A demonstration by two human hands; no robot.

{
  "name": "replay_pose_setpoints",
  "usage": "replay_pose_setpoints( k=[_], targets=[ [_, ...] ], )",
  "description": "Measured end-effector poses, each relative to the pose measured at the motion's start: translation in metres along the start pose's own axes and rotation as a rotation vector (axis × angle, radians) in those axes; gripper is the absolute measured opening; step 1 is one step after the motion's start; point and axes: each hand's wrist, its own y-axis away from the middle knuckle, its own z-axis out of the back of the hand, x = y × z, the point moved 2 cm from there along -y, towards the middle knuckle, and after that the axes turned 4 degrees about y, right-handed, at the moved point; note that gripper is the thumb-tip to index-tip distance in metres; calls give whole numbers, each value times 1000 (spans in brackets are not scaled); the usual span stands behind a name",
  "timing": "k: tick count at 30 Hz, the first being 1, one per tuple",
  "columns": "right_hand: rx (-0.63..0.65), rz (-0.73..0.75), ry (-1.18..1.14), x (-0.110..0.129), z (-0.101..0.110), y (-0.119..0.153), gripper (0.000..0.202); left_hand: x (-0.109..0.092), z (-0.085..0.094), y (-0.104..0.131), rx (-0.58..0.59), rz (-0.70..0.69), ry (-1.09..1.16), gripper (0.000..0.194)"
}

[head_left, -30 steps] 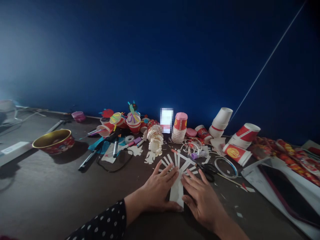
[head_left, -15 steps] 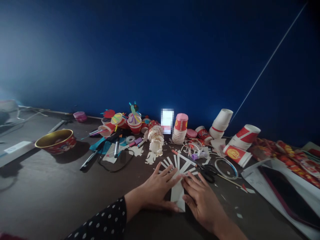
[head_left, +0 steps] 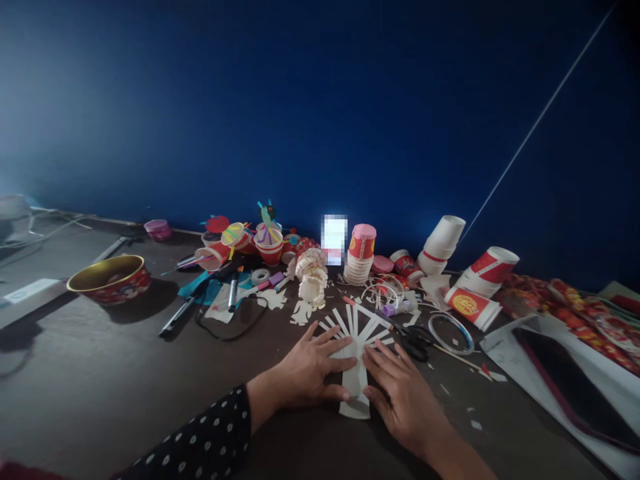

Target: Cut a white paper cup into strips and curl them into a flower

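A white paper cutout (head_left: 355, 380) lies on the dark table in front of me, its far end cut into strips that fan outward. My left hand (head_left: 317, 367) rests on its left side, fingers spread and stretched over the paper. On the right edge lies my right hand (head_left: 400, 393), fingers extended and slightly apart. The near end of the paper curls up a little between my two thumbs. Black-handled scissors (head_left: 415, 343) lie just beyond my right hand, partly under a red-tipped pencil-like stick.
A gold-rimmed bowl (head_left: 109, 280) stands at the left. Decorated paper cups (head_left: 270, 245), a cup stack (head_left: 360, 253) and tipped cups (head_left: 473, 307) line the back. A marker (head_left: 233, 293), a tape roll (head_left: 450, 332) and paper scraps lie about. A dark phone (head_left: 575, 387) rests at the right.
My left thumb has lifted and drawn back from the paper's near end, which now curls up. My left fingers have shifted slightly; the right hand stays nearly in place.
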Motion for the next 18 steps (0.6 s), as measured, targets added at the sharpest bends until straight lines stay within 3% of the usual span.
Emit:
replay_pose_setpoints(
  k=[4,7,13,18],
  targets=[
    [-147,-67,7,2,5,-4,45,3,0,-2,-160,106,-57,43],
    [-199,-146,-18,5,7,-5,32,4,-2,-5,-174,122,-100,34],
    [-116,-304,-9,17,3,-5,35,-2,-2,-9,-189,106,-140,30],
    [-56,-438,-42,24,-5,-8,20,-3,2,-11,-300,100,-73,25]
  ],
)
